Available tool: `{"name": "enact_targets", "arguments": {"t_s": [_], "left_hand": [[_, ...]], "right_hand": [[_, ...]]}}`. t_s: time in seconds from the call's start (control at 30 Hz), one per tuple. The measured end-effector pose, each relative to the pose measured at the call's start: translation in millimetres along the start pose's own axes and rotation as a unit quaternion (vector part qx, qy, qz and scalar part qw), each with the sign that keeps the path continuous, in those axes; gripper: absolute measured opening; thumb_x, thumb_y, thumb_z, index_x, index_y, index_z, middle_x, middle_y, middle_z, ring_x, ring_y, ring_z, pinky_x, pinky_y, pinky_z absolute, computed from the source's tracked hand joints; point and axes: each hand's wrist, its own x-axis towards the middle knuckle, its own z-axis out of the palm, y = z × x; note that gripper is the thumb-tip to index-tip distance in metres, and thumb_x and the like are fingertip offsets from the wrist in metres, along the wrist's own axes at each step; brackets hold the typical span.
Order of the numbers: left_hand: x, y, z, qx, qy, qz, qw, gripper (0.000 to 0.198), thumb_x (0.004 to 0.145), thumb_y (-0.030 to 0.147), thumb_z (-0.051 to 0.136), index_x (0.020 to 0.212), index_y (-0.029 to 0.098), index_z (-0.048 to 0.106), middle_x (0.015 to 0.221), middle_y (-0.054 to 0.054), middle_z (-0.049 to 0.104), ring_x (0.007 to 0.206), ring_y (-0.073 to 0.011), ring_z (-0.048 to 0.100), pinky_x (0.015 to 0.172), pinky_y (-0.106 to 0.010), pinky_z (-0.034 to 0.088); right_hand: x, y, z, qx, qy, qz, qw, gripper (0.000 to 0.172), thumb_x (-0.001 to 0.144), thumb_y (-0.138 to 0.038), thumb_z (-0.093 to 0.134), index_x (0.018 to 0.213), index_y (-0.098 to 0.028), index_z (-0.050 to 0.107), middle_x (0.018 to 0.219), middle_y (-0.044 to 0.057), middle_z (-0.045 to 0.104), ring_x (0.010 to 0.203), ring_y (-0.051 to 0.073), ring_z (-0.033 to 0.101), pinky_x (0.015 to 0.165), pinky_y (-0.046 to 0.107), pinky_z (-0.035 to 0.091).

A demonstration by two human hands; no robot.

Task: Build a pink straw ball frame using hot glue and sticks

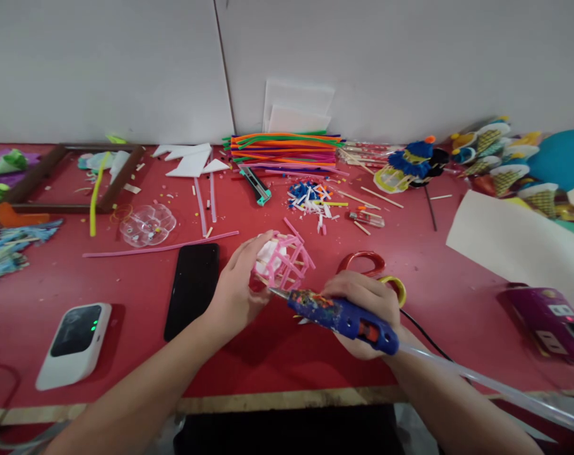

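My left hand (237,284) is closed around a small frame built of pink straw pieces (287,259), holding it just above the red table (139,291). My right hand (362,303) grips a blue glue gun (343,316) with a clear glue stick trailing out of its back. The gun's nozzle touches the lower edge of the pink frame. Red and yellow scissors (372,268) lie just behind my right hand.
A black phone (192,287) lies left of my left hand, a white device (73,344) further left. Cut straw bits (310,199), a bundle of coloured straws (284,148), a utility knife (257,185), a clear plastic tray (147,224), white paper (518,243) and a purple box (547,319) surround the work spot.
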Motion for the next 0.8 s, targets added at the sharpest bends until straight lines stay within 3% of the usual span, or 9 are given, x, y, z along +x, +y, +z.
{"name": "enact_targets", "arguments": {"t_s": [0.23,0.4,0.47,0.53,0.63,0.73,0.8], "left_hand": [[2.0,3.5,-3.6,0.002,0.001,-0.011,1.0,0.067,0.083,0.021,0.075,0.144,0.023,0.048,0.141,-0.013,0.065,0.128,-0.0293,0.065,0.109,-0.048,0.054],[1.9,-2.1,-2.5,-0.007,0.016,-0.007,1.0,0.068,0.079,0.023,0.078,0.141,0.025,0.051,0.139,-0.013,0.063,0.131,-0.0304,0.061,0.111,-0.05,0.052],[0.7,-6.6,-1.4,-0.025,0.021,-0.023,0.999,0.07,0.077,0.028,0.081,0.141,0.026,0.052,0.139,-0.013,0.062,0.131,-0.0315,0.06,0.112,-0.052,0.051],[-0.8,-10.2,-0.1,-0.053,0.021,-0.044,0.997,0.072,0.075,0.033,0.083,0.141,0.028,0.053,0.14,-0.013,0.061,0.13,-0.0325,0.061,0.113,-0.054,0.05],[-2.5,-13.0,1.3,-0.091,0.012,-0.084,0.992,0.073,0.076,0.035,0.082,0.142,0.028,0.052,0.141,-0.012,0.062,0.129,-0.0328,0.063,0.111,-0.055,0.051],[-2.2,-13.7,1.1,-0.105,-0.002,-0.108,0.989,0.074,0.075,0.039,0.083,0.142,0.026,0.052,0.141,-0.013,0.063,0.129,-0.0333,0.064,0.111,-0.055,0.051],[-0.9,-13.9,0.3,-0.101,-0.008,-0.119,0.988,0.074,0.075,0.041,0.083,0.141,0.025,0.053,0.142,-0.013,0.064,0.13,-0.0334,0.063,0.112,-0.055,0.05]], "right_hand": [[-1.0,-4.1,-3.8,-0.046,0.058,0.099,0.992,0.011,0.077,-0.022,0.06,0.088,-0.023,0.063,0.069,0.0,0.069,0.051,0.014,0.064,0.047,0.024,0.049],[-3.6,10.1,-15.9,-0.111,0.127,0.258,0.951,0.015,0.077,-0.03,0.064,0.09,-0.023,0.068,0.06,-0.003,0.067,0.046,0.015,0.059,0.045,0.026,0.047],[-5.5,21.8,-35.6,-0.128,0.115,0.298,0.939,0.029,0.076,-0.032,0.06,0.102,-0.021,0.068,0.073,0.001,0.073,0.055,0.018,0.064,0.05,0.028,0.05],[-11.2,34.6,-63.3,-0.146,0.058,0.294,0.943,0.045,0.075,-0.032,0.058,0.118,-0.02,0.065,0.095,0.007,0.076,0.077,0.023,0.071,0.064,0.034,0.057],[-29.9,55.4,-107.7,-0.208,0.005,0.306,0.929,0.045,0.07,-0.027,0.054,0.114,-0.024,0.067,0.105,0.01,0.076,0.09,0.028,0.073,0.078,0.042,0.059],[-54.8,80.9,-141.8,-0.265,-0.03,0.332,0.905,0.047,0.064,-0.025,0.053,0.107,-0.027,0.07,0.105,0.01,0.077,0.098,0.033,0.071,0.075,0.046,0.059],[-69.0,98.9,-156.5,-0.299,-0.06,0.323,0.896,0.046,0.057,-0.021,0.051,0.096,-0.029,0.074,0.097,0.01,0.078,0.092,0.035,0.071,0.077,0.051,0.057]]}}
